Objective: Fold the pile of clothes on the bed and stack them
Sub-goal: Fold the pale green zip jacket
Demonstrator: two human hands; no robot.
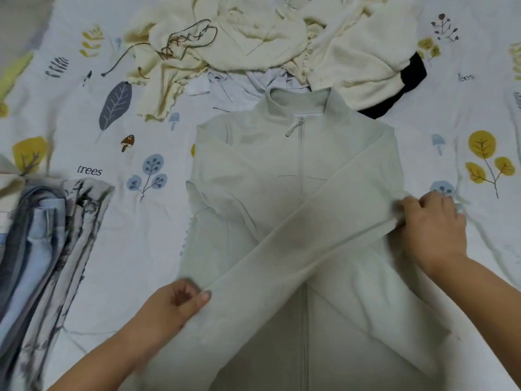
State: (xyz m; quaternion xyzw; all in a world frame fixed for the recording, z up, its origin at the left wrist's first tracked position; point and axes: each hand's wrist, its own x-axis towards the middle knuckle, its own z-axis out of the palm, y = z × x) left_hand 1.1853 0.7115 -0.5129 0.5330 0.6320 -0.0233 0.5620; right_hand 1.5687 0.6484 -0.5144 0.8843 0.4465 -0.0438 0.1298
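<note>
A pale green zip-front jacket [296,193] lies face-up on the leaf-printed bedsheet [135,244]. The left hand [176,301] pinches the cuff end of one long sleeve [298,235], the right hand [434,224] curls its grip round the same sleeve at the jacket's edge. Beyond both hands sits the cream unfolded pile [253,38]; left of the left hand, folded blue-grey clothes [48,244]

One jacket [298,221], two hands, one folded stack [48,244]
</note>
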